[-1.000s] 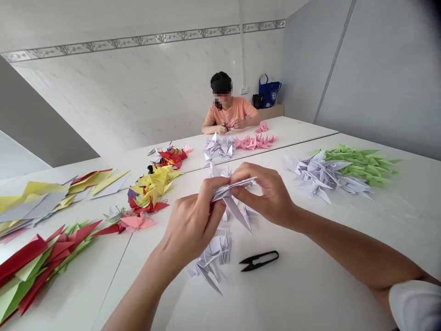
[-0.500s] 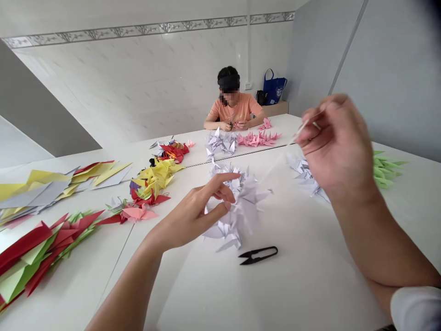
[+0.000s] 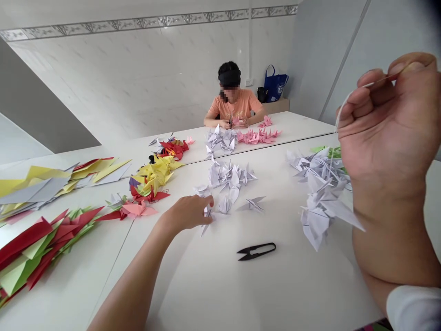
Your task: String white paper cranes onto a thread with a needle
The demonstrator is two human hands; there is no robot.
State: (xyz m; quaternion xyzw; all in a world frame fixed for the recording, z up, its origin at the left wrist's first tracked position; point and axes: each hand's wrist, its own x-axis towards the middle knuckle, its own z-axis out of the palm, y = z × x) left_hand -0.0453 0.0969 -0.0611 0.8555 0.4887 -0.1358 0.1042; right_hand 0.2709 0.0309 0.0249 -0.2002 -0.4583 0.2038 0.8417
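My right hand (image 3: 389,124) is raised at the upper right, its fingertips pinching a thin needle (image 3: 382,80). From it a white thread (image 3: 339,115) curves down toward a bunch of white origami cranes (image 3: 319,216) below the hand. Their link to the thread is partly hidden. My left hand (image 3: 186,214) lies low on the table, its fingertips at a small white paper crane (image 3: 206,216). Just beyond sits a loose heap of white cranes (image 3: 227,181). Black thread snips (image 3: 257,251) lie on the table between my hands, touching neither.
Piles of green, yellow, red and pink paper cranes (image 3: 155,184) cover the white table (image 3: 206,285). A co-worker (image 3: 234,105) folds paper at the far table's end, behind white and pink cranes. A blue bag (image 3: 274,85) stands by the back wall.
My right hand has risen and moved farther right with the needle. My left hand has dropped toward the table. The white cranes have separated into a left heap and a bunch on the right.
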